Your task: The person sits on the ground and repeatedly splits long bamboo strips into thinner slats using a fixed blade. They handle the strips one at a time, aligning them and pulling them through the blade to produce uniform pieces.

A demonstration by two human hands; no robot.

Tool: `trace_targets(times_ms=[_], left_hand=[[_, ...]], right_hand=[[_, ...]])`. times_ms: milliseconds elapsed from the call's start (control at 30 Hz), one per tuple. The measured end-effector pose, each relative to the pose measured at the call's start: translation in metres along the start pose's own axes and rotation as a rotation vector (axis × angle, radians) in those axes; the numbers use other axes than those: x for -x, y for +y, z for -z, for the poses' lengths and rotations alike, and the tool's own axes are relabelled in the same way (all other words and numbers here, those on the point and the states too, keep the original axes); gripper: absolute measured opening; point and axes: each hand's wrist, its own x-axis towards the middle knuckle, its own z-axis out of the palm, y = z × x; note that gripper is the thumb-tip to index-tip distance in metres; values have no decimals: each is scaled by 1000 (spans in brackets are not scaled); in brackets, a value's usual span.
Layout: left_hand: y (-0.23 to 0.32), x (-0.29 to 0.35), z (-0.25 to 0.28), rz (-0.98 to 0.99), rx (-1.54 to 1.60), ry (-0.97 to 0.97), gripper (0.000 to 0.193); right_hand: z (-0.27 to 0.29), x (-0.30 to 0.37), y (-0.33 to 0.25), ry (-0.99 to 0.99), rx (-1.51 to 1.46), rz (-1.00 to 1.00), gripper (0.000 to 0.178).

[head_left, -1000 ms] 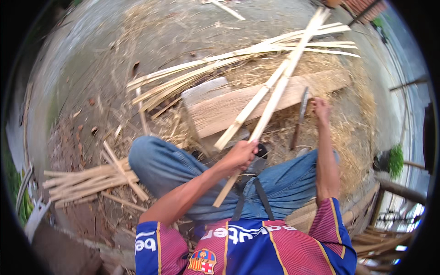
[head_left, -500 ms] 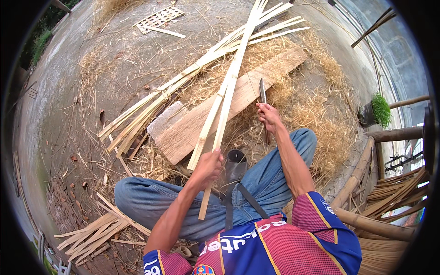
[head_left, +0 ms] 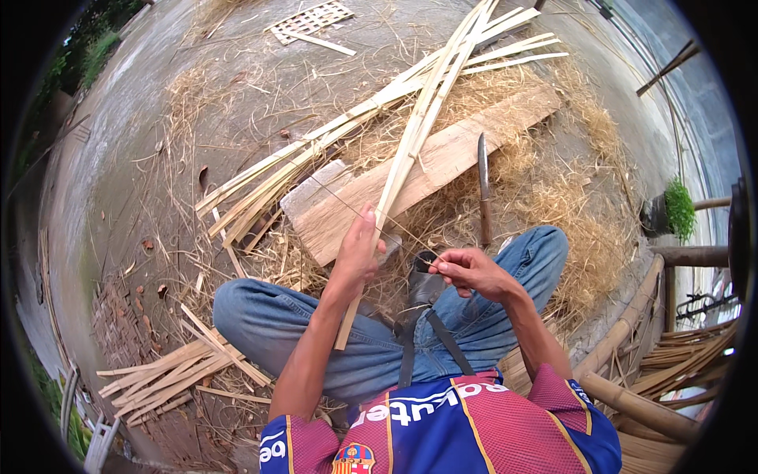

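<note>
My left hand [head_left: 360,251] is closed around long pale bamboo strips [head_left: 422,110], which slant up and away to the right. Their near end sticks out below the hand, over my left thigh. With fingertips pinched together, my right hand [head_left: 472,273] grips a thin strand [head_left: 410,235]. The strand runs up to the left, crossing the strips by my left hand. Just beyond the right hand, a knife [head_left: 484,193] with a wooden handle lies on the shavings, its blade pointing away. Under the strips is a wide wooden plank [head_left: 450,162], resting partly on a pale block [head_left: 316,188].
More long bamboo strips [head_left: 316,146] lie left of the plank. Short strips [head_left: 170,379] are piled at lower left. Curly shavings [head_left: 564,213] cover the ground to the right. A woven lattice piece [head_left: 312,21] lies far off; a bamboo rail [head_left: 632,308] and potted plant [head_left: 677,207] stand right.
My right hand has come away from the knife toward me and the strips, leaving the knife lying. The two spread strips in my left hand now lie closer together. The view has shifted slightly.
</note>
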Motion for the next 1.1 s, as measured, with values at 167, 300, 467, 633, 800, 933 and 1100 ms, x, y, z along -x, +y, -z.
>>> trace_targets(times_ms=[167, 300, 467, 633, 800, 933, 1100], left_hand=[[-25, -11, 2, -137, -225, 21, 50], [-24, -9, -2, -18, -152, -27, 37], [-20, -8, -2, 62, 25, -87, 26], [-20, -6, 4, 60, 27, -51, 25], [-20, -10, 1, 47, 60, -105, 24], [-24, -6, 0, 63, 53, -73, 31], [-6, 3, -7, 142, 190, -21, 56]], right_hand=[[16, 4, 7, 60, 213, 55, 30], [36, -16, 13, 516, 759, 531, 29], [58, -3, -42, 1298, 1018, 696, 26], [-49, 28, -29, 387, 755, 848, 19], [-107, -17, 72, 298, -300, 155, 51], [-115, -47, 69, 436, -673, 358, 50], [-97, -63, 51, 576, -623, 574, 37]])
